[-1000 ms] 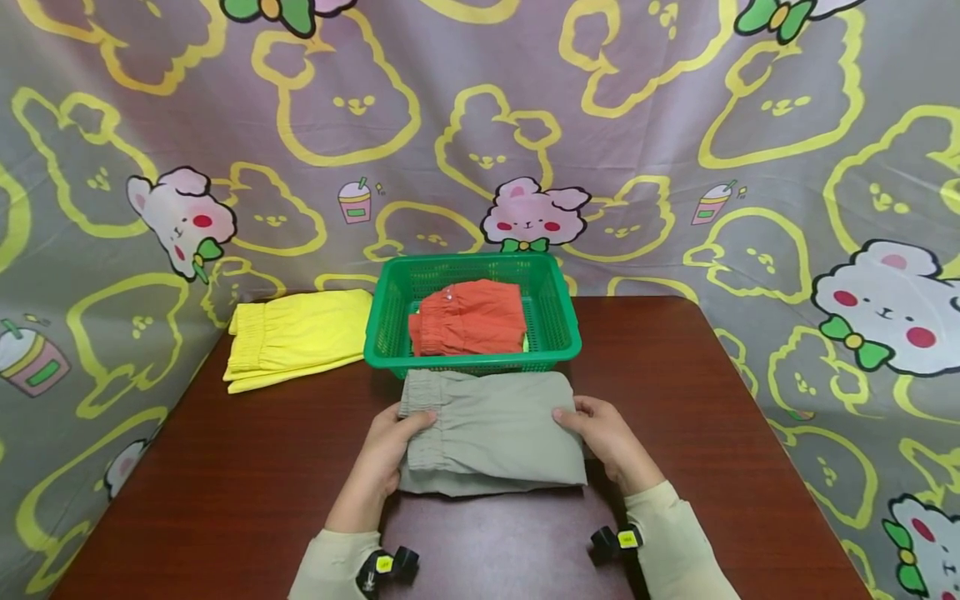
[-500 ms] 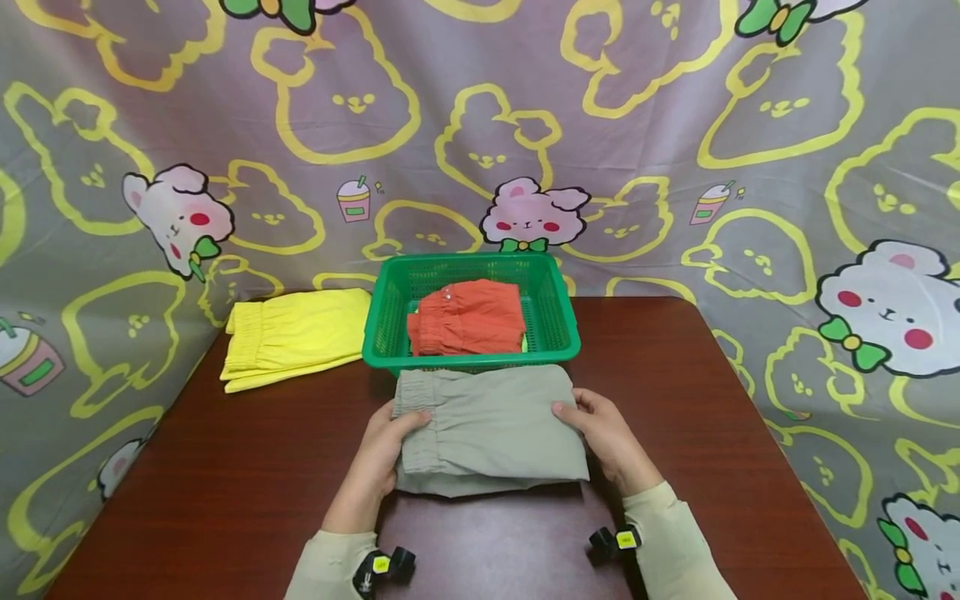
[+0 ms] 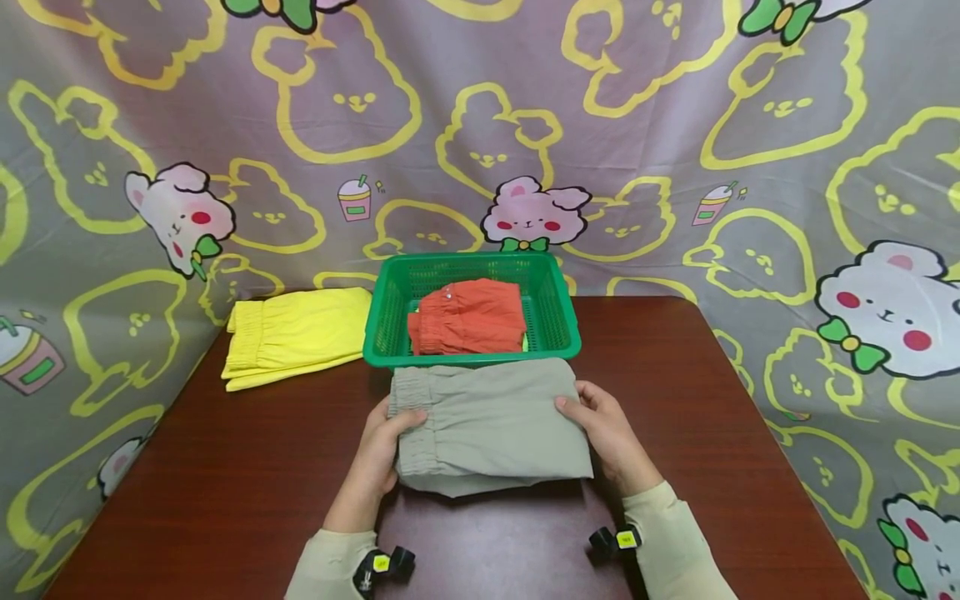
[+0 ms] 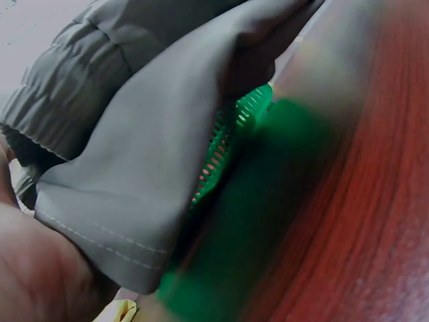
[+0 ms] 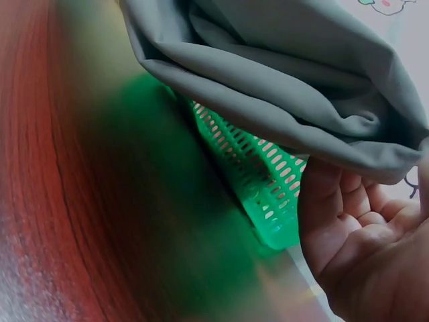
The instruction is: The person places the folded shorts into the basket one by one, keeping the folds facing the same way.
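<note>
Table (image 3: 675, 400): brown, under the basket.
Basket (image 3: 567, 310): green.
Grey garment (image 3: 495, 425): folded, clear of the table, on the person's side of the basket.
Left hand (image 3: 380, 446): thumb uppermost, gripping the elastic end.
Right hand (image 3: 607, 429): thumb uppermost, gripping the opposite end.

There are three folded garments: one grey garment (image 3: 502, 429) near, one yellow garment (image 3: 307, 329) far left, and one orange-red garment (image 3: 476, 317) inside the one green basket (image 3: 472, 361). Whether the sliver of lime fabric (image 3: 525, 343) there makes a fourth cannot be told. Two hands show, one left hand (image 3: 381, 450) and one right hand (image 3: 611, 437), with two sleeves (image 3: 675, 542), two black wrist cameras (image 3: 402, 563) and one table (image 3: 712, 417).
</note>
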`<state>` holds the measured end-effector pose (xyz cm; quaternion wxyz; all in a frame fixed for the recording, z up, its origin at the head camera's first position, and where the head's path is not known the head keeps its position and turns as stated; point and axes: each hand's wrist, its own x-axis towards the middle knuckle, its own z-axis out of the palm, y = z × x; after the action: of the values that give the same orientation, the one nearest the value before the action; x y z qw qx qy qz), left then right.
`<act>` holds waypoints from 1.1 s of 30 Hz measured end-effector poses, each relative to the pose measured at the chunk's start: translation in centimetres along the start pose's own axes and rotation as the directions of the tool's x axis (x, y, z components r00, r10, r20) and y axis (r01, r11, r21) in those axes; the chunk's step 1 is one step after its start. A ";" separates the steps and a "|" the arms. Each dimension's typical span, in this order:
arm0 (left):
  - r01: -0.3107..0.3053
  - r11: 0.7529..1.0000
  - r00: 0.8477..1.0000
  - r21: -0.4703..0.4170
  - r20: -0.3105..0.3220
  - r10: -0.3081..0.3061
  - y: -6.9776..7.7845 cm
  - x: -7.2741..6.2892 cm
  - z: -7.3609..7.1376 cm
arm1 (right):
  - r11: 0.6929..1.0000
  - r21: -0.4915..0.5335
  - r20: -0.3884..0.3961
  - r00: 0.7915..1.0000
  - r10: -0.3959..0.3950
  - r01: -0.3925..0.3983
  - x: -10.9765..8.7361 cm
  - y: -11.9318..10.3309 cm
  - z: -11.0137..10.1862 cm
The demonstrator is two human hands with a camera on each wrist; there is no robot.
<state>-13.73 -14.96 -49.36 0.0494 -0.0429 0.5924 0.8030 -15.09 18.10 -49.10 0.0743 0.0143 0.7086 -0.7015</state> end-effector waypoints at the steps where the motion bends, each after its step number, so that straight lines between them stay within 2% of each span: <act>1: -0.011 1.000 1.000 -0.009 0.001 0.011 0.0 0.0 0.0 | 1.000 0.006 0.004 1.000 -0.005 0.005 0.0 0.0 0.0; 8: -0.090 0.995 0.996 -0.045 -0.016 0.089 0.0 -0.2 0.0 | 0.998 0.049 0.010 0.999 -0.038 0.038 0.1 -0.1 0.2; 17: -0.148 0.988 0.988 -0.036 -0.059 0.145 0.3 -0.4 0.0 | 0.994 0.071 0.031 0.995 -0.092 0.089 -0.2 -0.3 0.5; 24: -0.187 0.980 0.980 -0.068 -0.079 0.182 0.3 -0.3 0.3 | 0.985 0.129 0.037 0.992 -0.118 0.113 -0.2 -0.5 0.6; 29: -0.201 0.976 0.978 -0.084 -0.076 0.195 0.6 -0.4 0.7 | 0.988 0.123 0.023 0.995 -0.102 0.098 -0.6 -1.1 0.4; 33: -0.184 0.981 0.980 -0.055 -0.092 0.178 0.9 -0.2 0.8 | 0.993 0.101 0.022 0.998 -0.058 0.055 -0.5 -1.6 0.1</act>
<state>-13.65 -14.44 -48.23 -0.0511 -0.0252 0.5699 0.8197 -14.82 18.04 -47.46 0.0625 -0.0109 0.6718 -0.7380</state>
